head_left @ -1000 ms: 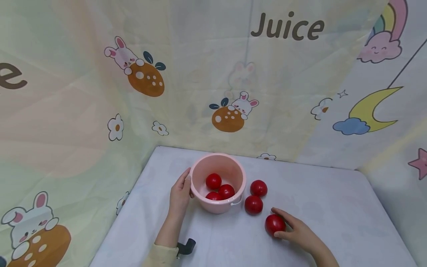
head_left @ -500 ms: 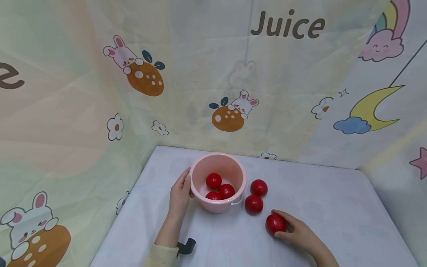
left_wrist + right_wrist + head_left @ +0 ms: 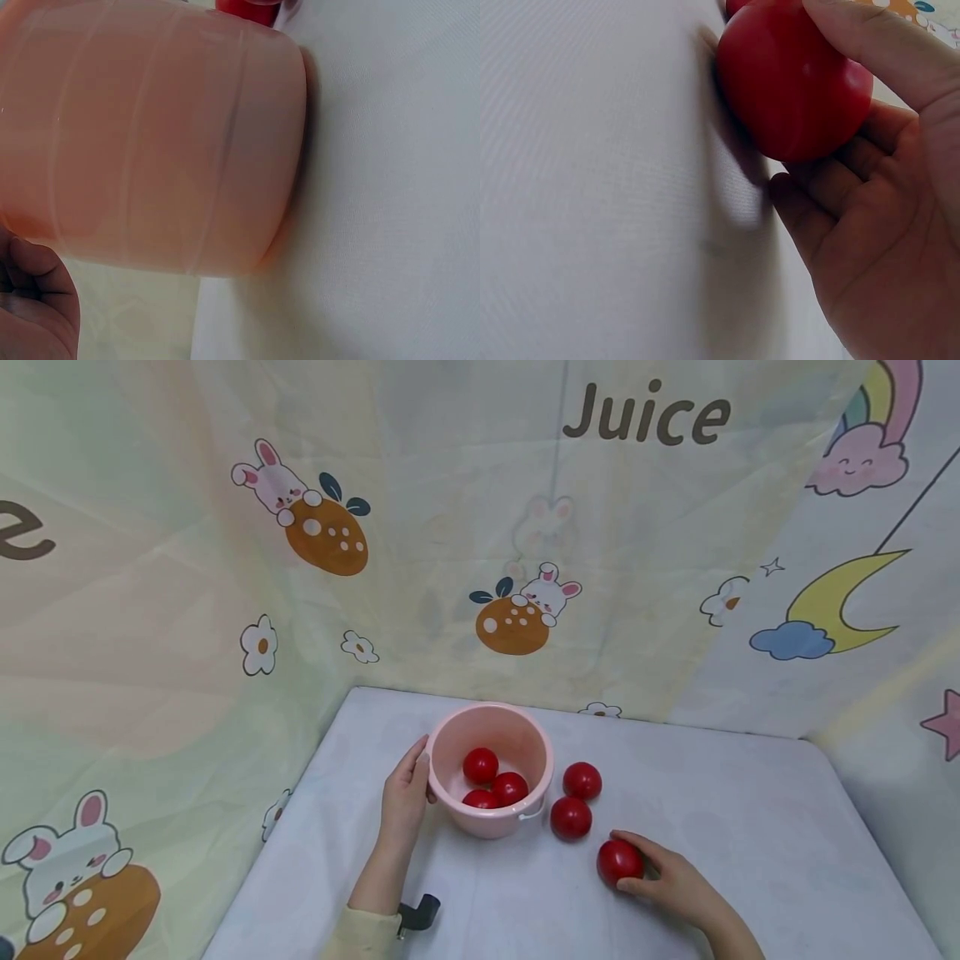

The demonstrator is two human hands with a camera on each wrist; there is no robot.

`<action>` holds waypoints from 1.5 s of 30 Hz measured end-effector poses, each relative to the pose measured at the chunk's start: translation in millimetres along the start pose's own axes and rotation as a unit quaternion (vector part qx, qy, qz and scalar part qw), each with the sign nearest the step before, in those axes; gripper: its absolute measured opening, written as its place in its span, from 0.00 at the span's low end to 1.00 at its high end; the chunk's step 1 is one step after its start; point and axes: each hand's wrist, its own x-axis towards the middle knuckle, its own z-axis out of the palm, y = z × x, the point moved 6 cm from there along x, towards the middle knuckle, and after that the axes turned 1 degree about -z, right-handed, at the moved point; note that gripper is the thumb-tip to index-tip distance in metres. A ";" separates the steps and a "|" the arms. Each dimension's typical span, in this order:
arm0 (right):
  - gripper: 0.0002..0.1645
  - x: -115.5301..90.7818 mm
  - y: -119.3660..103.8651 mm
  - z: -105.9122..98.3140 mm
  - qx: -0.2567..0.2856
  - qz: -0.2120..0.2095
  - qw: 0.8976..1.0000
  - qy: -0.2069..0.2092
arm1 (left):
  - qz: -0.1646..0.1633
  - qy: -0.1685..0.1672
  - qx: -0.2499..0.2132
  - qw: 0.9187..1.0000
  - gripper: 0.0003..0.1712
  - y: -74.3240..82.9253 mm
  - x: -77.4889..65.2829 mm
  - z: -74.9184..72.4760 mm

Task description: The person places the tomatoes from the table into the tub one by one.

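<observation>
Holding the pink bucket (image 3: 487, 827) by its L side nr the rim, L hand (image 3: 403, 802) has its grip partly closed. Bucket's on the white worktop (image 3: 750, 827), handle (image 3: 533, 815) at its front R; 3 red balls (image 3: 480, 766) in the btm. Just R of it, 2 loose balls (image 3: 571, 819) close tog.; can't tell if touching. Further R, nearer the person, another ball (image 3: 615, 864) sits in R hand's (image 3: 670, 883) grip, approx ball-wide: thumb near side, fingers far side. Contact w/ worktop unclear.
</observation>
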 end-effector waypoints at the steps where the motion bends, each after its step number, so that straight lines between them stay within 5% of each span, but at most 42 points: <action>1: 0.52 0.0 0.0 -0.3 -0.002 0.001 1.000 0.001 | 0.000 0.000 0.000 1.000 0.20 0.2 -0.1 0.1; 18: 0.48 -1.9 -16.9 -24.4 -0.006 -0.039 0.999 -0.014 | -0.010 0.000 0.004 1.000 0.24 5.2 -0.4 0.2; 45: 0.48 13.5 -109.0 -97.8 -0.036 -0.197 0.979 0.031 | -0.023 0.010 0.005 1.000 0.20 -0.6 0.4 -0.2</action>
